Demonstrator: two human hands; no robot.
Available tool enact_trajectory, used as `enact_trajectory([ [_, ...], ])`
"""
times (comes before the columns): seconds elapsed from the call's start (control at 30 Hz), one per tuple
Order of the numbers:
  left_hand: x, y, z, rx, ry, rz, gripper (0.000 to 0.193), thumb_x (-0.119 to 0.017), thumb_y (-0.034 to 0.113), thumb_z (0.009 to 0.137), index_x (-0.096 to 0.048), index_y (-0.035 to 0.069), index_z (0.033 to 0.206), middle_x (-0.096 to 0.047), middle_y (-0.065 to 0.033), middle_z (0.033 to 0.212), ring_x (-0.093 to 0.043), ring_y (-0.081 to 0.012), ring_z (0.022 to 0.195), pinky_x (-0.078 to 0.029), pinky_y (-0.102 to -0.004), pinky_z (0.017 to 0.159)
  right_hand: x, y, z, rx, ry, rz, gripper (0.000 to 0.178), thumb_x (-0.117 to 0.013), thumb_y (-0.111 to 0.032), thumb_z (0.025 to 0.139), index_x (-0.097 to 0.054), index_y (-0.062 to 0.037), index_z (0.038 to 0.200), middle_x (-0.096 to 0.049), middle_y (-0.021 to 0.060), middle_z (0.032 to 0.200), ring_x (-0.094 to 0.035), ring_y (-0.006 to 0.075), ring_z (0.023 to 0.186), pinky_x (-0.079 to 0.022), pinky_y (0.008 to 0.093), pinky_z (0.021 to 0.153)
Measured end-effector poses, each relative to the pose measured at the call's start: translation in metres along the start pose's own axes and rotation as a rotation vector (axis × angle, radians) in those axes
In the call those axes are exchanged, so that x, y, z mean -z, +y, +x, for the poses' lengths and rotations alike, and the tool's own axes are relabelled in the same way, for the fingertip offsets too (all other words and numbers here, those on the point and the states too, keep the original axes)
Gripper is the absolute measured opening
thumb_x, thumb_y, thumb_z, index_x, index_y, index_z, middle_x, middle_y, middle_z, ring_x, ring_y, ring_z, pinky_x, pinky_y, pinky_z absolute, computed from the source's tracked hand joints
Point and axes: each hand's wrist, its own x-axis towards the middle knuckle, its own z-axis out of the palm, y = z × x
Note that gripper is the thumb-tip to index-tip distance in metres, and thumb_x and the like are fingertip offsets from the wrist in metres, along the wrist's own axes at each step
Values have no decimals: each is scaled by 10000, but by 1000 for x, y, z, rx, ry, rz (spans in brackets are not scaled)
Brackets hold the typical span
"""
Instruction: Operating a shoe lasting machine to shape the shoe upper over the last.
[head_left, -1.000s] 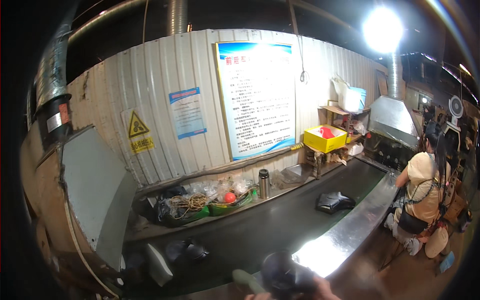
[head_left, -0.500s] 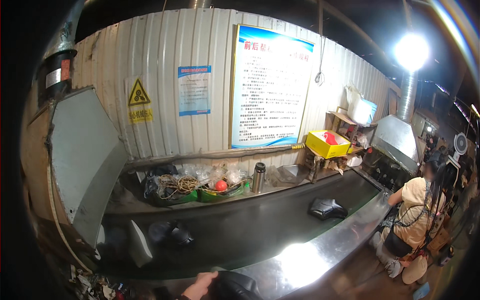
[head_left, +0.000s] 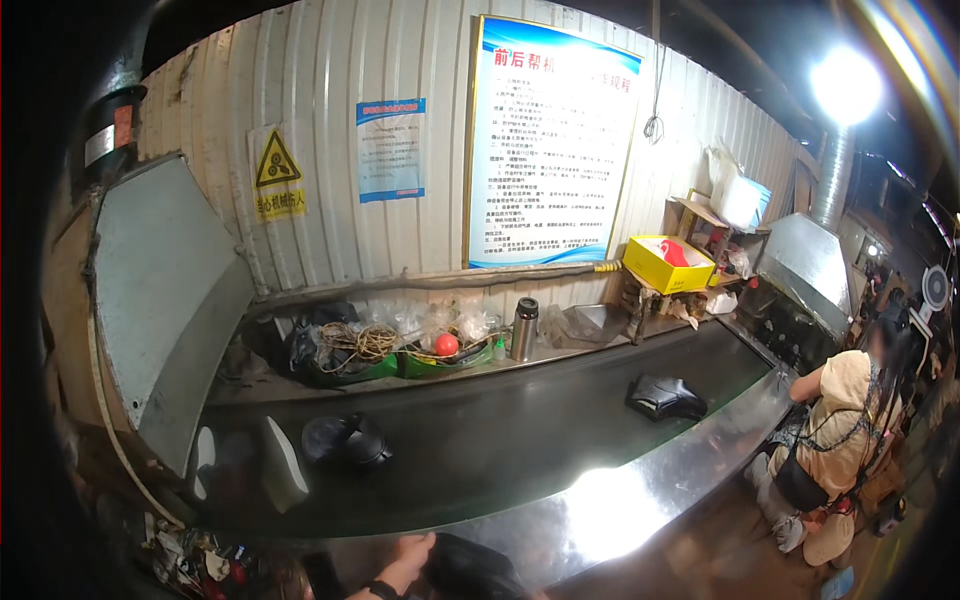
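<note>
A long dark conveyor belt (head_left: 500,430) runs from lower left to upper right, bounded on the near side by a shiny steel rail (head_left: 640,490) that catches a bright glare. Behind it stands a corrugated metal wall (head_left: 330,140) carrying a large blue-and-white notice board (head_left: 550,150), a smaller blue notice (head_left: 390,148) and a yellow triangular warning sign (head_left: 277,170). At the left end sits a slanted grey metal chute (head_left: 165,290).

On the belt lie two black bags — one bundled black bag (head_left: 345,442) near the chute, one flatter black parcel (head_left: 665,397) further right, well apart. A co-worker in a tan hooded top (head_left: 845,420) stands at the rail's far right.

On the ledge behind the belt: a yellow box (head_left: 667,262), green trays of tangled cord (head_left: 400,350) with a red ball (head_left: 446,344), and a steel flask (head_left: 524,328).

At the lower edge, one hand (head_left: 410,553) — with a dark wristband, apparently the left hand — rests on a black bag (head_left: 470,570) at the near rail. Whether the fingers are closed on it cannot be told. The right hand is out of view.
</note>
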Motion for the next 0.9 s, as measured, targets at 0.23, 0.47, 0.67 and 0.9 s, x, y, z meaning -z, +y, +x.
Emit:
enact_trajectory([
  [0.23,-37,12,-33,-173,216,424,822,-803,526,677,-600,-33,1245,-660,-244,1208,-630,-370,1153,-501,-434,987,33,10,-15,26,-86,-111,961,-812,-165,788,-256,-30,1560,-299,227,1585,-256,347,1491,-213,421,1217],
  [0.47,-34,6,-27,-119,182,255,651,-777,444,682,-667,-23,1121,-690,-228,1146,-653,-373,1101,-512,-437,957,6,33,-1,149,-30,-110,946,-805,-184,795,-267,-36,1559,-291,226,1591,-240,341,1500,-200,425,1221],
  [0.67,12,-5,-63,-61,241,-171,355,-781,295,720,-694,-12,876,-713,-108,791,-682,-221,719,-539,-380,662,18,10,11,169,-136,-38,827,-765,-204,859,-324,-39,1539,-340,188,1574,-266,335,1487,-178,448,1222],
  [0.9,104,6,-154,-338,367,-375,276,-778,238,773,-705,0,893,-704,-71,794,-646,-156,725,-517,-314,682,-3,-69,127,-470,-399,610,773,-712,-357,930,-342,-28,1524,-452,173,1498,-407,281,1388,-362,403,1129],
])
